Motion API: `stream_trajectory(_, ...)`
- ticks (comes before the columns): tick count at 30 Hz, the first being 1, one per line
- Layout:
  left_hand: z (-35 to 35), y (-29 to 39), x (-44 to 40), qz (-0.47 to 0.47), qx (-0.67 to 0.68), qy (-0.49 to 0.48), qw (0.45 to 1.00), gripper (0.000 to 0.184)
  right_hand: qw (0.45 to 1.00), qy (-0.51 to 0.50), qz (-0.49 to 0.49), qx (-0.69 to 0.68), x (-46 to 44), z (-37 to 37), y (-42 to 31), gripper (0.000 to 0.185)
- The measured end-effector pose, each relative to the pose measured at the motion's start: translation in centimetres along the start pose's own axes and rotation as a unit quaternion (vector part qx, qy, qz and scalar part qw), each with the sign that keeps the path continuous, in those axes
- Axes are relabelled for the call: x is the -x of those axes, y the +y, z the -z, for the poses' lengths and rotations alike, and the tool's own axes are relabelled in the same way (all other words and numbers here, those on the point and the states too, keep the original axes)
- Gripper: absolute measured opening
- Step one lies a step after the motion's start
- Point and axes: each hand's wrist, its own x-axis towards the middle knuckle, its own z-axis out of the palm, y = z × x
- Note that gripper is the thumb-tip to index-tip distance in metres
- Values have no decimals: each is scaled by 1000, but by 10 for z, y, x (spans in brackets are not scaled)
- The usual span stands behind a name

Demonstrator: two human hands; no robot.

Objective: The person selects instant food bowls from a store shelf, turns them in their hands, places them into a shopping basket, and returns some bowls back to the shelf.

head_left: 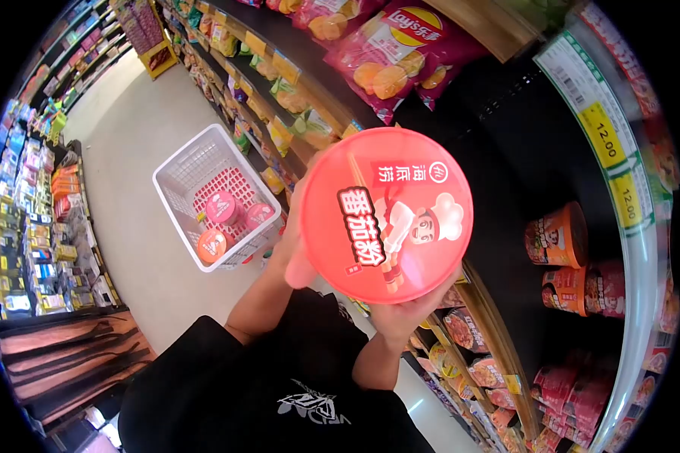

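Note:
A round instant noodle tub [359, 174] with a red lid, a cartoon chef and Chinese lettering is held up close to the camera, lid facing me. My left hand [298, 260] grips its left side, the thumb at the lid's edge and the other fingers mostly hidden behind. Underneath and to the right, my right hand [406, 311] is closed against the tub's lower rim, its fingers partly hidden.
A white plastic basket [175, 170] on the aisle floor holds several round tubs. At right, a shelf carries orange tubs [557, 235], with price tags [603, 132] along its edge. Chip bags [393, 57] lie above. Stocked racks [34, 204] line the left side.

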Motion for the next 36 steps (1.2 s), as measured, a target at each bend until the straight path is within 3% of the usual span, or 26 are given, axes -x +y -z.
stream_trajectory(3,-4,15,-4,-39,-44,25,998,129,1000,0,1,-30,5,-4,5,106)
stream_trajectory(8,-8,30,-17,-102,-91,-34,990,141,998,12,-29,-52,22,1,15,109)
stream_trajectory(14,-1,22,-21,-140,-139,-86,976,142,995,22,-78,-65,27,11,12,106)
stream_trajectory(19,-10,22,-15,-110,-112,-57,986,142,1000,7,-12,-24,17,13,10,102)
stream_trajectory(26,-7,4,-11,-118,-95,-43,988,139,999,32,-10,-41,16,9,11,103)
stream_trajectory(36,-5,20,-13,-114,-207,-56,970,131,999,30,-35,-15,11,5,8,104)
